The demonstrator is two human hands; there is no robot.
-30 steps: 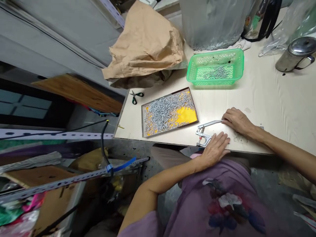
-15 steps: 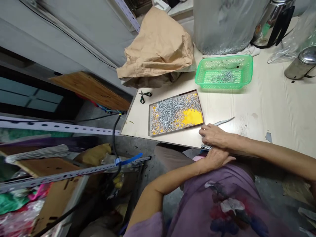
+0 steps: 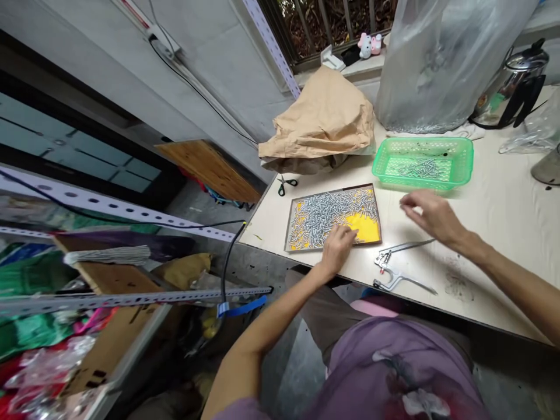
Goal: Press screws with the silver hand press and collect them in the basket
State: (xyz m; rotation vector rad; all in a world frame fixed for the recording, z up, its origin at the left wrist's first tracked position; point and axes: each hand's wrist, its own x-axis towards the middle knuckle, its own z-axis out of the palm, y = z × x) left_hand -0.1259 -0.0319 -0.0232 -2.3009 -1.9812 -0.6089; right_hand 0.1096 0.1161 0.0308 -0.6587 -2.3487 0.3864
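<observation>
My left hand reaches over the front edge of a shallow tray, its fingertips bent down together among small silver metal pins on a yellow bottom. Whatever the fingertips grip is hidden. Above the table, just in front of a green plastic basket, hangs my right hand, thumb and forefinger brought together. Anything between them is too small to make out. Silver hand pliers with a spring lie on the table near its front edge, handles spread and pointing right, touched by neither hand.
More small metal pins lie in the basket. Green-handled scissors rest left of the tray. Behind stand a crumpled brown paper bag, a large clear plastic bag and a metal kettle. A perforated shelf rail runs at the left.
Both hands have come off the pliers, which now lie on the table. My left hand has moved to the tray, my right up towards the basket. The camera view has shifted.
</observation>
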